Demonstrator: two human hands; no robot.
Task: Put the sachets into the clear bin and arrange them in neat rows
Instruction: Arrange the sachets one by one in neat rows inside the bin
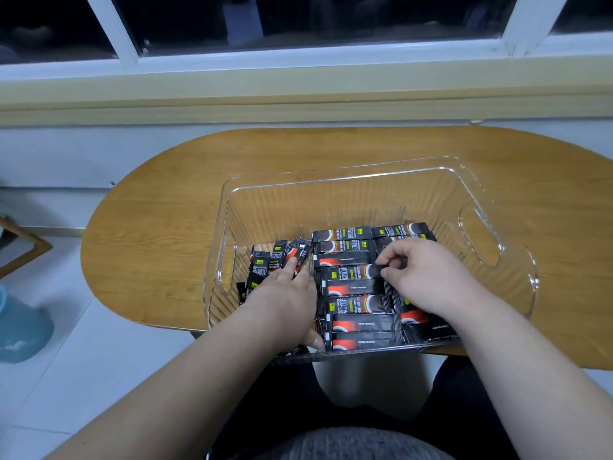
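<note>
Dead ahead at 12 o'clock on the tabletop (pixel 159 227): the bin (pixel 331 200), with the sachets all seemingly inside. Down its middle, a tidy row (pixel 355 288) of sachets, long axes running 9 to 3 o'clock. At 3 o'clock of that, a second row (pixel 411 231), mostly hidden under the right hand (pixel 428 277). At 9 o'clock of the tidy row, loose sachets (pixel 265 265), leaning with long axes nearer 12 to 6 o'clock, crosswise to the rest.

Left hand (pixel 285 293): fingers straight and flat on the loose sachets, thumb down by the near wall; pressing, not gripping. Right hand: fingers curled, thumb and forefinger seemingly pinching the end of a dark sachet (pixel 393 264) at the seam between the two rows; hard to tell exactly which one.

Judged from this: sorting well advanced, with the loose sachets left to turn. Nearer to them by far, the left hand, touching them; the right hand well apart, across the tidy row. Coming move probably a quarter turn of each loose sachet, to lie 9 to 3 o'clock beside the rest.

Readable: "INSTANT COFFEE" in white capitals along the black wrappers. Also a small yellow-green logo square and larger white characters, too blurred to read. On each wrapper, a red-orange swoosh round a dark cup.
</note>
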